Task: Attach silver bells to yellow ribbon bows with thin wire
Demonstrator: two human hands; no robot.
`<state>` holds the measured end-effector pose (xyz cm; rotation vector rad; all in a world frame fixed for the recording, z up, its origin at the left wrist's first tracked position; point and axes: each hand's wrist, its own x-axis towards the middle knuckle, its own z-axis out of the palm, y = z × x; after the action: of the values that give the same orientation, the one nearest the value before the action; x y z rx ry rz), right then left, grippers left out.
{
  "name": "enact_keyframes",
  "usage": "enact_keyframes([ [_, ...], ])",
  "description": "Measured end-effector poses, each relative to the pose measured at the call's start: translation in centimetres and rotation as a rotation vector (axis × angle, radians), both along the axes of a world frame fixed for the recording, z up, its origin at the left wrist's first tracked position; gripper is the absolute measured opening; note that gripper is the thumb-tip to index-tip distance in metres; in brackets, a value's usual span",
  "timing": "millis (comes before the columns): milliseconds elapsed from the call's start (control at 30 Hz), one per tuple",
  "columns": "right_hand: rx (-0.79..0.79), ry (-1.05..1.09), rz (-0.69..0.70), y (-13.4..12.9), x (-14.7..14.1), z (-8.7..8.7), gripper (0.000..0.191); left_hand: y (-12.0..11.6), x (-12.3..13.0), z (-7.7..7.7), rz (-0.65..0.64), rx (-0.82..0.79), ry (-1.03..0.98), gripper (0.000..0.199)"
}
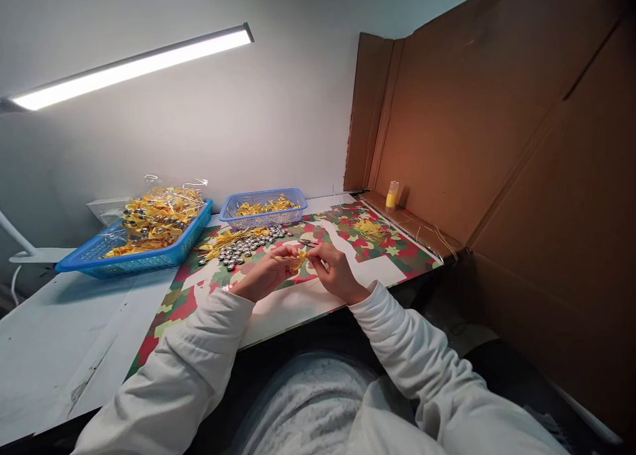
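Yellow piece (300, 261) is pinched tight btwn left hand (271, 271) & right hand (332, 268) fingertips, prob. unfinished, w/ loose silver bits (242, 248) left & big basket (119, 267) stuff prob. done.

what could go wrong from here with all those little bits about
The small yellow piece in the left hand might slip, being so small. Loose silver balls lie near that hand, so a nudge could scatter them. The larger blue basket is heaped above its rim and might spill.

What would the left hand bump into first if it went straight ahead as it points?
Just past the yellow piece between them, the left hand would probably meet the right hand; depth is unclear.
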<state>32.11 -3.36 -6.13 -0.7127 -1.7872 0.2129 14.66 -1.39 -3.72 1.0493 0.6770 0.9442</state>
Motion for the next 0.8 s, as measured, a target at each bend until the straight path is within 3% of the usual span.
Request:
enact_keyframes([
  [400,-0.121,0.098,-0.040,0.17,-0.41,-0.41,0.014,-0.21,0.18,0.37,0.045,0.018,-0.009,0.018],
  [800,-0.014,0.047,-0.028,0.03,-0.09,0.06,0.015,-0.08,0.16,0.11,0.032,-0.001,-0.021,0.016],
])
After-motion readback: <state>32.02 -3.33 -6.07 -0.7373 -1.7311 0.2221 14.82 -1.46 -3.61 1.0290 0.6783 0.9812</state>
